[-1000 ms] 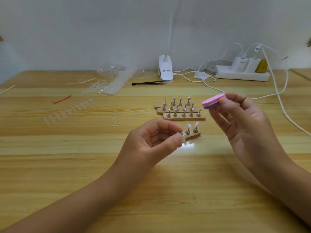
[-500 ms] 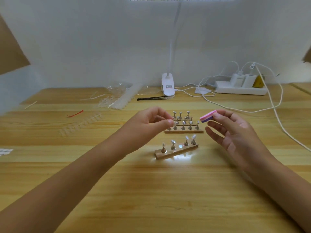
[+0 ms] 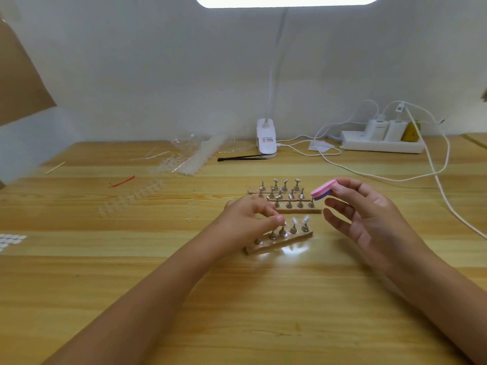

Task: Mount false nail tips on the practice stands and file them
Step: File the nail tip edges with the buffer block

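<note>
Lowers left hand onto near practice stand on tabletop, fingers pinched at a middle post, contents unclear, two nail tips mounted rightward, and pinches pink-purple nail file in right hand.

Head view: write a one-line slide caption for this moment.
Left hand at the near stand, two tips mounted; right hand pinches a pink file.

Clip lamp, power strip, white cables.

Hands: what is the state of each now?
Left hand: pinched over the near stand; contents cannot be told.
Right hand: pinches the pink file.
</note>
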Action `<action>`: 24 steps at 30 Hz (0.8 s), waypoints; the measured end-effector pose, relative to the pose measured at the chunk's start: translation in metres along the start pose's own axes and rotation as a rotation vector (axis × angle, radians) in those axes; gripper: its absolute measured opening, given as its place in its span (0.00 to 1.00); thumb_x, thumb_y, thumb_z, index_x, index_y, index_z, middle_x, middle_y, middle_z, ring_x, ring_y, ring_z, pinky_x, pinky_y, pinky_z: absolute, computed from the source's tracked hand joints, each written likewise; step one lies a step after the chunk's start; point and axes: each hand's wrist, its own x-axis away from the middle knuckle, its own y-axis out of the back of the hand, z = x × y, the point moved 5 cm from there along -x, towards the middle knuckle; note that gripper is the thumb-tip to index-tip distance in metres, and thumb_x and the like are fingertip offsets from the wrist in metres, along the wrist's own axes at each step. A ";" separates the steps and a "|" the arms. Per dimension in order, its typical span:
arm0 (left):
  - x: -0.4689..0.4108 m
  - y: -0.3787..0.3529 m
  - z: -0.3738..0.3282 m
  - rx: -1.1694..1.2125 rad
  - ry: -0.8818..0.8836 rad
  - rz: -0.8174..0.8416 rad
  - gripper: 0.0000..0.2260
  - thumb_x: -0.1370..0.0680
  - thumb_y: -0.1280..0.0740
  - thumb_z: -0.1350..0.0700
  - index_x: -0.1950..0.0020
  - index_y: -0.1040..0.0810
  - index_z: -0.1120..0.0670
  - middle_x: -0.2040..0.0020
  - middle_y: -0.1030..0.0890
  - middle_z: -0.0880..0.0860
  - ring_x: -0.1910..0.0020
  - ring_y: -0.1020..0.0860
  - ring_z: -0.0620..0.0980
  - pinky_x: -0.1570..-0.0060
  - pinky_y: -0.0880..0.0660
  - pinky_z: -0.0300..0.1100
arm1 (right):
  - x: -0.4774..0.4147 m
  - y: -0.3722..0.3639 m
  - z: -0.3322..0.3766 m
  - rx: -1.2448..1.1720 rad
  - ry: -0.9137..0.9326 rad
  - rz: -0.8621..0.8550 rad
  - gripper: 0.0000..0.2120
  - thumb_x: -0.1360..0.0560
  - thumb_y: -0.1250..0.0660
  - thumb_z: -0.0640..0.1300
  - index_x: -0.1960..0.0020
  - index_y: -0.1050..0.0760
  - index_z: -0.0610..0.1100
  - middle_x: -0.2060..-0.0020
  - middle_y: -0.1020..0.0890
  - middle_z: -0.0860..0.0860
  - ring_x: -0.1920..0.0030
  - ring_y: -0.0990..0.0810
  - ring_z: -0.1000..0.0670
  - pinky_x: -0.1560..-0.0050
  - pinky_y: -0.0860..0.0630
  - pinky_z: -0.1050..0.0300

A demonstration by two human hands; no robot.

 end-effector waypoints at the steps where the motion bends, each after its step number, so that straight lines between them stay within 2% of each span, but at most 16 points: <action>1: 0.000 -0.001 0.000 -0.019 0.001 0.000 0.05 0.23 0.29 0.49 0.58 0.16 0.46 0.42 0.23 0.41 0.32 0.30 0.47 0.30 0.34 0.56 | 0.000 -0.001 0.000 0.002 -0.002 0.001 0.14 0.35 0.27 0.46 0.49 0.21 0.47 0.58 0.17 0.51 0.58 0.19 0.55 0.59 0.19 0.59; 6: -0.004 -0.003 0.000 -0.071 -0.027 -0.029 0.07 0.22 0.31 0.48 0.60 0.18 0.42 0.45 0.24 0.39 0.31 0.33 0.49 0.30 0.36 0.57 | 0.002 -0.003 0.000 0.002 -0.009 0.014 0.14 0.35 0.28 0.46 0.49 0.22 0.46 0.60 0.17 0.52 0.60 0.18 0.56 0.61 0.19 0.60; 8: -0.002 -0.003 -0.002 -0.105 -0.073 -0.097 0.07 0.22 0.33 0.43 0.55 0.18 0.43 0.43 0.24 0.39 0.32 0.36 0.46 0.30 0.36 0.52 | 0.001 -0.003 -0.001 -0.004 -0.012 0.022 0.14 0.34 0.28 0.45 0.49 0.22 0.46 0.61 0.17 0.52 0.60 0.18 0.56 0.61 0.19 0.60; 11: 0.005 -0.007 -0.011 -0.280 -0.224 -0.199 0.16 0.29 0.30 0.36 0.47 0.19 0.43 0.40 0.27 0.37 0.34 0.40 0.42 0.34 0.41 0.44 | 0.001 -0.005 -0.002 -0.004 -0.011 0.029 0.14 0.34 0.28 0.45 0.49 0.22 0.46 0.60 0.17 0.52 0.60 0.18 0.56 0.61 0.19 0.60; 14: 0.008 -0.020 -0.016 -0.517 -0.325 -0.199 0.17 0.28 0.29 0.37 0.44 0.20 0.43 0.36 0.30 0.39 0.31 0.44 0.43 0.33 0.49 0.45 | 0.001 -0.005 -0.004 -0.004 -0.008 0.032 0.13 0.33 0.28 0.45 0.49 0.22 0.47 0.60 0.16 0.52 0.61 0.18 0.56 0.61 0.19 0.60; 16: 0.007 -0.025 -0.015 -0.567 -0.339 -0.213 0.14 0.26 0.30 0.40 0.44 0.21 0.44 0.35 0.30 0.40 0.30 0.46 0.43 0.34 0.53 0.42 | 0.000 -0.004 -0.004 -0.008 -0.012 0.030 0.12 0.32 0.28 0.44 0.49 0.22 0.47 0.60 0.16 0.51 0.61 0.18 0.56 0.61 0.19 0.60; 20: 0.008 -0.026 -0.019 -0.570 -0.380 -0.281 0.11 0.25 0.30 0.43 0.47 0.21 0.46 0.37 0.27 0.40 0.30 0.43 0.46 0.33 0.56 0.42 | 0.001 -0.005 -0.004 -0.019 -0.015 0.044 0.12 0.32 0.28 0.45 0.49 0.22 0.47 0.60 0.16 0.51 0.61 0.18 0.56 0.61 0.19 0.60; 24: 0.014 -0.030 -0.026 -0.600 -0.453 -0.316 0.08 0.25 0.29 0.48 0.49 0.20 0.49 0.44 0.21 0.44 0.33 0.34 0.51 0.29 0.50 0.53 | 0.002 -0.006 -0.004 -0.023 -0.017 0.059 0.12 0.32 0.29 0.44 0.49 0.22 0.46 0.61 0.16 0.52 0.61 0.18 0.56 0.61 0.19 0.60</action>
